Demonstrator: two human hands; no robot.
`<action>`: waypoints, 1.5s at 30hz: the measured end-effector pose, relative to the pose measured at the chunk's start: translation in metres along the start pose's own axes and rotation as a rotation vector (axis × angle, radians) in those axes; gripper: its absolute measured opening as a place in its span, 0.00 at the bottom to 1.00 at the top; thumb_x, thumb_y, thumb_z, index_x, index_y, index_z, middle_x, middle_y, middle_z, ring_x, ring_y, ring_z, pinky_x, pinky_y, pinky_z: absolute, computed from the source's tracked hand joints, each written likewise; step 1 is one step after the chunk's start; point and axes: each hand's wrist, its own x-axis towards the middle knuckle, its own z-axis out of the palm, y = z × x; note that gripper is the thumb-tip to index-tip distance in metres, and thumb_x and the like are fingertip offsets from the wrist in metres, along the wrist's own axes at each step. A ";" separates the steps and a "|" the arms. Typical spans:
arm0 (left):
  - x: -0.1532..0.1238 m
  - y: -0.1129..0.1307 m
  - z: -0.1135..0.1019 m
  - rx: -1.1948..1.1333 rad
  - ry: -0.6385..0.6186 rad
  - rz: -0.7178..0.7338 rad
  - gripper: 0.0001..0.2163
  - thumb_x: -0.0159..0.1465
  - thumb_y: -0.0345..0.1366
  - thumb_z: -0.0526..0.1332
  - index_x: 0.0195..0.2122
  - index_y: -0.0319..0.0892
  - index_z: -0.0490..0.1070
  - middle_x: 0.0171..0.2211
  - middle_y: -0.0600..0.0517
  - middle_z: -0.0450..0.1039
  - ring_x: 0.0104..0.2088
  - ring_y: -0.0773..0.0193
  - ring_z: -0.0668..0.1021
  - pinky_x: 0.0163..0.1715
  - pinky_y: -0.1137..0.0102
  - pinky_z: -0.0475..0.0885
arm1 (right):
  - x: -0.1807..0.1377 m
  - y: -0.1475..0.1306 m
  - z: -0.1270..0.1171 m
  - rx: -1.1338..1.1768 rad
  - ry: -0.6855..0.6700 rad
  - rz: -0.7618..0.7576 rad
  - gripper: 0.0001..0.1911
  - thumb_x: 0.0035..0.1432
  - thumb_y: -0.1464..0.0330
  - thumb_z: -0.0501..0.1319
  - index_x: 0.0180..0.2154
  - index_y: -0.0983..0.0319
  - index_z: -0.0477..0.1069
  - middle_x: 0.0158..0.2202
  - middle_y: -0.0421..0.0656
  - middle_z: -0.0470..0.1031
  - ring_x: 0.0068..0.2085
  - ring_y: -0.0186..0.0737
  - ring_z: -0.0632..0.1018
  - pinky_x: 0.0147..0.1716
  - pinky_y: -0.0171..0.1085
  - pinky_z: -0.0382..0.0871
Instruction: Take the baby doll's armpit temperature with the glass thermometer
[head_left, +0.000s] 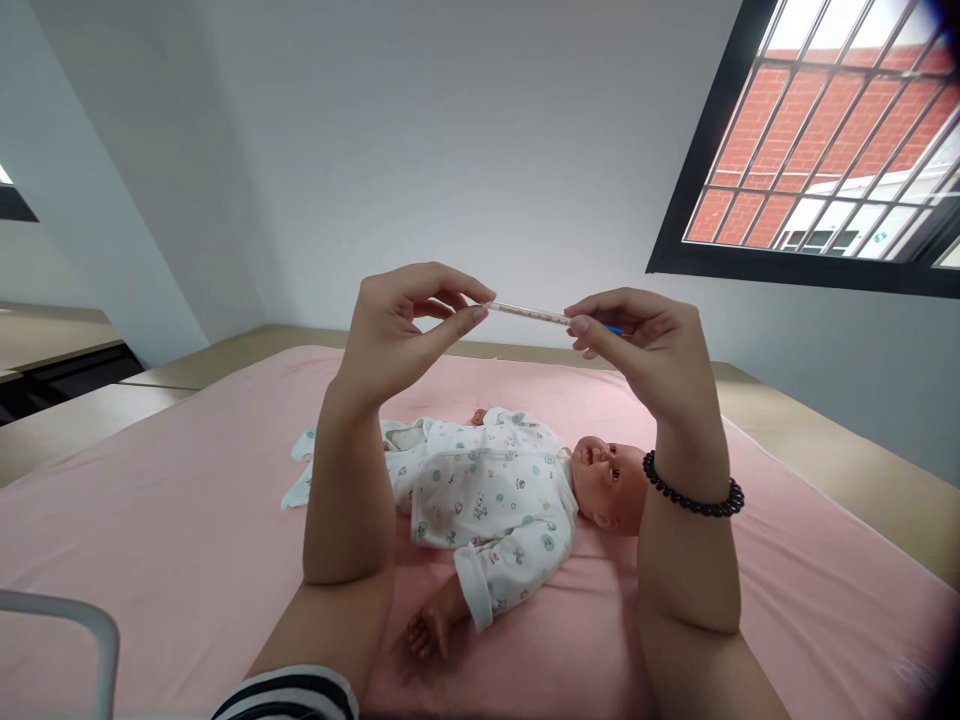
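Thermometer (pixel 527 314), slim, clear and blue-ended, spans the frame's centre with your left hand (pixel 397 332) pinching its clear end and your right hand (pixel 651 338) pinching near the blue one, above a baby doll (pixel 484 485) dressed in printed white on pink cloth sheeting (pixel 165 490).

The left forearm (pixel 349 490) hides part of the doll's legs (pixel 399 485); the thermometer's markings (pixel 529 313) (tiny) are unreadable.

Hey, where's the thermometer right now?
In the head view, the thermometer is slightly right of centre, held up between the left hand and the right hand, with the doll lower in the picture.
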 end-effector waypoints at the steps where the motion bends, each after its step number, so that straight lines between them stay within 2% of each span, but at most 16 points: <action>1: 0.000 0.000 0.000 -0.002 -0.007 -0.003 0.04 0.62 0.38 0.70 0.38 0.47 0.81 0.35 0.53 0.81 0.36 0.63 0.81 0.36 0.66 0.82 | 0.000 0.000 0.000 0.001 -0.008 0.008 0.07 0.57 0.63 0.71 0.38 0.58 0.81 0.34 0.42 0.79 0.34 0.37 0.78 0.32 0.37 0.77; 6: 0.001 -0.001 -0.001 -0.081 0.042 -0.011 0.09 0.62 0.39 0.71 0.44 0.48 0.79 0.38 0.52 0.80 0.38 0.63 0.82 0.33 0.68 0.80 | 0.000 -0.001 -0.009 0.140 0.005 0.001 0.06 0.57 0.63 0.71 0.36 0.57 0.81 0.30 0.41 0.76 0.30 0.36 0.76 0.29 0.37 0.75; 12: 0.004 -0.004 -0.004 -0.233 0.237 0.026 0.04 0.69 0.40 0.65 0.41 0.49 0.79 0.30 0.55 0.79 0.27 0.68 0.79 0.24 0.69 0.75 | 0.002 0.001 -0.031 0.426 0.069 0.055 0.12 0.57 0.52 0.66 0.32 0.51 0.76 0.27 0.39 0.69 0.27 0.37 0.71 0.23 0.38 0.69; 14: 0.005 -0.005 -0.005 -0.264 0.303 0.006 0.04 0.69 0.40 0.65 0.38 0.48 0.79 0.28 0.55 0.78 0.24 0.67 0.78 0.22 0.69 0.73 | 0.003 0.006 -0.032 0.365 0.021 0.093 0.10 0.57 0.53 0.67 0.33 0.52 0.78 0.27 0.39 0.70 0.28 0.37 0.72 0.26 0.38 0.70; 17: 0.006 -0.007 -0.005 -0.306 0.360 0.004 0.11 0.70 0.43 0.62 0.34 0.47 0.79 0.24 0.55 0.77 0.21 0.68 0.76 0.18 0.69 0.69 | 0.005 0.015 -0.027 -0.018 0.087 0.095 0.08 0.53 0.60 0.72 0.33 0.56 0.81 0.29 0.41 0.75 0.31 0.38 0.75 0.31 0.39 0.70; 19: 0.006 -0.008 -0.006 -0.316 0.368 -0.007 0.13 0.71 0.45 0.61 0.33 0.47 0.79 0.24 0.55 0.76 0.20 0.68 0.75 0.18 0.69 0.69 | 0.007 0.020 -0.026 -0.140 0.176 0.081 0.08 0.52 0.61 0.73 0.33 0.58 0.82 0.31 0.43 0.77 0.34 0.39 0.76 0.32 0.40 0.70; 23: 0.006 -0.009 -0.008 -0.352 0.364 0.026 0.13 0.71 0.44 0.62 0.32 0.43 0.78 0.23 0.54 0.75 0.21 0.69 0.76 0.19 0.69 0.68 | 0.008 0.020 -0.031 0.288 0.068 0.096 0.13 0.55 0.51 0.67 0.33 0.53 0.77 0.26 0.39 0.70 0.29 0.37 0.72 0.27 0.38 0.69; 25: 0.006 -0.010 -0.008 -0.378 0.361 0.048 0.14 0.71 0.42 0.61 0.32 0.41 0.78 0.23 0.54 0.75 0.22 0.69 0.76 0.19 0.69 0.68 | 0.007 0.016 -0.032 0.379 0.011 0.086 0.17 0.55 0.47 0.64 0.31 0.52 0.75 0.24 0.38 0.66 0.27 0.36 0.70 0.24 0.38 0.67; 30: 0.006 -0.013 -0.009 -0.390 0.388 0.085 0.14 0.73 0.37 0.58 0.31 0.39 0.78 0.22 0.54 0.74 0.20 0.69 0.75 0.17 0.69 0.65 | 0.004 0.011 -0.027 0.136 -0.098 0.119 0.09 0.51 0.59 0.73 0.30 0.56 0.80 0.27 0.41 0.72 0.31 0.37 0.72 0.30 0.39 0.70; 32: 0.006 -0.013 -0.009 -0.376 0.390 0.079 0.14 0.72 0.38 0.59 0.31 0.41 0.78 0.22 0.55 0.74 0.21 0.69 0.75 0.18 0.70 0.66 | 0.005 0.016 -0.026 0.298 -0.104 0.084 0.09 0.53 0.57 0.72 0.30 0.54 0.80 0.26 0.40 0.71 0.30 0.37 0.71 0.28 0.38 0.68; 34: 0.006 -0.012 -0.009 -0.352 0.369 0.060 0.14 0.72 0.41 0.60 0.31 0.43 0.77 0.22 0.55 0.73 0.22 0.69 0.75 0.19 0.70 0.66 | 0.008 0.024 -0.026 0.572 -0.060 -0.030 0.13 0.56 0.48 0.67 0.33 0.49 0.78 0.24 0.39 0.68 0.28 0.37 0.69 0.24 0.37 0.66; 36: 0.006 -0.009 -0.009 -0.330 0.375 0.044 0.15 0.72 0.43 0.60 0.30 0.44 0.77 0.21 0.56 0.71 0.21 0.69 0.75 0.19 0.69 0.66 | 0.010 0.032 -0.026 0.678 -0.005 -0.116 0.16 0.56 0.43 0.64 0.33 0.46 0.77 0.24 0.39 0.68 0.28 0.38 0.69 0.22 0.37 0.64; 37: 0.006 -0.008 -0.008 -0.321 0.390 0.035 0.15 0.72 0.43 0.59 0.29 0.44 0.77 0.21 0.56 0.71 0.21 0.69 0.74 0.19 0.69 0.66 | 0.011 0.034 -0.026 0.627 -0.012 -0.110 0.15 0.55 0.45 0.65 0.33 0.47 0.77 0.24 0.39 0.69 0.28 0.38 0.69 0.23 0.37 0.64; 41: 0.006 -0.003 -0.006 -0.278 0.436 -0.020 0.16 0.70 0.46 0.61 0.27 0.46 0.75 0.20 0.55 0.70 0.20 0.68 0.73 0.19 0.67 0.65 | 0.011 0.035 -0.022 0.131 -0.151 0.100 0.08 0.52 0.61 0.73 0.28 0.58 0.79 0.26 0.41 0.74 0.27 0.36 0.71 0.28 0.39 0.67; 43: 0.005 -0.002 -0.007 -0.288 0.430 -0.016 0.15 0.69 0.45 0.62 0.27 0.45 0.75 0.19 0.55 0.69 0.20 0.69 0.73 0.19 0.67 0.66 | 0.013 0.035 -0.021 0.183 -0.124 0.113 0.09 0.52 0.60 0.73 0.30 0.57 0.80 0.26 0.42 0.74 0.28 0.37 0.71 0.27 0.39 0.67; 45: 0.005 -0.004 -0.007 -0.313 0.429 0.021 0.15 0.69 0.44 0.62 0.27 0.43 0.75 0.19 0.55 0.67 0.20 0.70 0.73 0.19 0.67 0.65 | 0.016 0.037 -0.021 0.417 -0.038 0.037 0.12 0.53 0.51 0.70 0.32 0.52 0.80 0.24 0.40 0.71 0.28 0.38 0.71 0.24 0.39 0.67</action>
